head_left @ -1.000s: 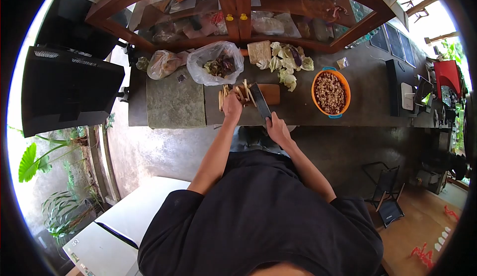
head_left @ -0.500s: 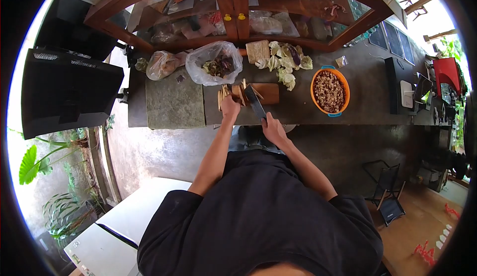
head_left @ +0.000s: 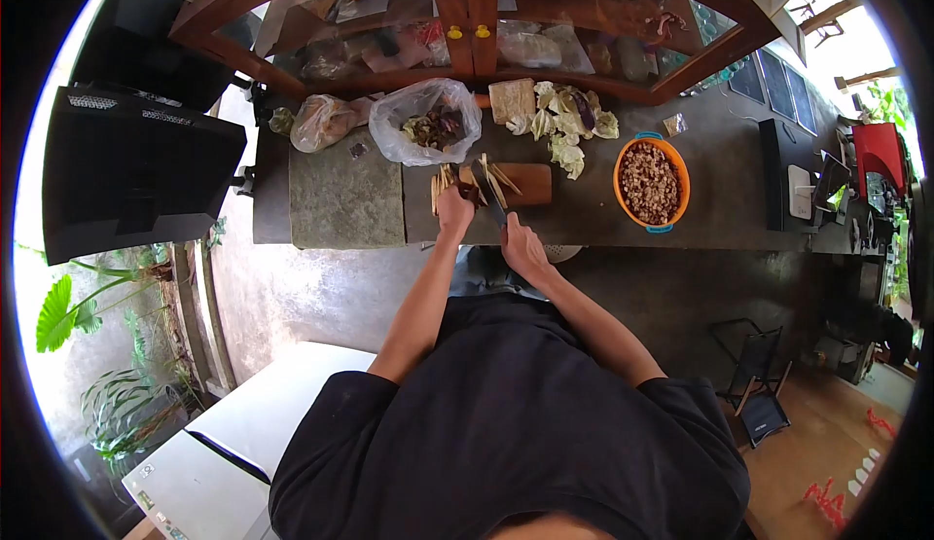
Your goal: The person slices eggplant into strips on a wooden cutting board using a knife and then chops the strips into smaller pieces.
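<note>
Nearest the black shirt [head_left: 506, 384], the right hand [head_left: 525, 251] is wrapped around the handle of a knife [head_left: 488, 190], its fingers closed together on it just in front of the counter's near edge. The blade slants up and leftward from that grip, over the wooden board [head_left: 535, 186], with pale strips [head_left: 503, 178] just to its right, beyond the right fingers.

A little farther in, the left hand [head_left: 454, 214] reaches over the board's left end. More of the strips lie at its fingertips, some jutting out past them and along their left side. Its fingers are bent down over the food, close to the blade; whether they pinch it or only press on it I cannot tell, since the back of the hand hides their tips.

The strips are thin, straight and cream-coloured, a few browner at the edge; those right of the blade fan out loosely, while those on the left lie roughly side by side.

Around the board is the dark counter [head_left: 574, 217], with a grey-green mat [head_left: 342, 195] to the left and an orange basin [head_left: 685, 190] of brown-and-cream pieces [head_left: 649, 185] well apart to the right. Beyond the board are a clear plastic bag [head_left: 391, 129] holding dark scraps, a wrapped tan block [head_left: 513, 102] and pale leaves [head_left: 562, 131]. Behind them stands a glass-fronted wooden cabinet [head_left: 473, 61].
</note>
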The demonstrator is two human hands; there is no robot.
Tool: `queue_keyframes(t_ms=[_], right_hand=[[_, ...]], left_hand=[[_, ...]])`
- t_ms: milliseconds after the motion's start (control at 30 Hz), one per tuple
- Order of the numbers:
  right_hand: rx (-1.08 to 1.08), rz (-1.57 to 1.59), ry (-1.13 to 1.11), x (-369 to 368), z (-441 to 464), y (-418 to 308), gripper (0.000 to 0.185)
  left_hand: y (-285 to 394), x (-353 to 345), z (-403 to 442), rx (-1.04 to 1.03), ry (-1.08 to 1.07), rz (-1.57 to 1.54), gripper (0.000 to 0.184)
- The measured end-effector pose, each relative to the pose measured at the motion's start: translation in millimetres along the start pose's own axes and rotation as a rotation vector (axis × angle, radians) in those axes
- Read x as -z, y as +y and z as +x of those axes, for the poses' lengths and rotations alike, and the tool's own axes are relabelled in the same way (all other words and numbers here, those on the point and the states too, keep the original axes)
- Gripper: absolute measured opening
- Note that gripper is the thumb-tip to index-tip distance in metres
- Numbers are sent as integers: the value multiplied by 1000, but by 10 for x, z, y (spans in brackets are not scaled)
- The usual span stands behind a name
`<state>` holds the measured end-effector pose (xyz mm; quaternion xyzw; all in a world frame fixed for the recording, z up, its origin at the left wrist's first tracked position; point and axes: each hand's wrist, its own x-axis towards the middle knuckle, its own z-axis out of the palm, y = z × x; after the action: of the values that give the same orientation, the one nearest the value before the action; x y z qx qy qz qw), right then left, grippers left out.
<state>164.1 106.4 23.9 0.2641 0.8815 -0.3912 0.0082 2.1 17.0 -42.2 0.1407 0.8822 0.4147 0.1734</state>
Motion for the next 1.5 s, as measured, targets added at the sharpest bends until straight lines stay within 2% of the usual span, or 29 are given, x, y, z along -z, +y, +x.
queue_keyframes(t_ms=[433,633,800,867,1067,1267,1500], right_hand=[[-44,-51,-31,-67,4,-29,15],[-104,-111,-56,-127,102,-115,23],[-118,-130,-66,-173,210,-105,26],[-88,-118,-67,-138,175,-108,24],[-81,-95,-53,-118,84,-67,21],[-55,-60,36,-318,26,41,22],[-52,-6,14,-238,85,173,23]], left_hand=[[150,85,27,-33,40,201,20],[41,35,118,72,-44,146,17],[83,47,115,137,-47,236,26],[-36,-44,116,132,-19,190,26],[202,73,36,124,19,141,23],[-28,-13,118,140,3,124,23],[-89,-64,115,126,17,79,25]])
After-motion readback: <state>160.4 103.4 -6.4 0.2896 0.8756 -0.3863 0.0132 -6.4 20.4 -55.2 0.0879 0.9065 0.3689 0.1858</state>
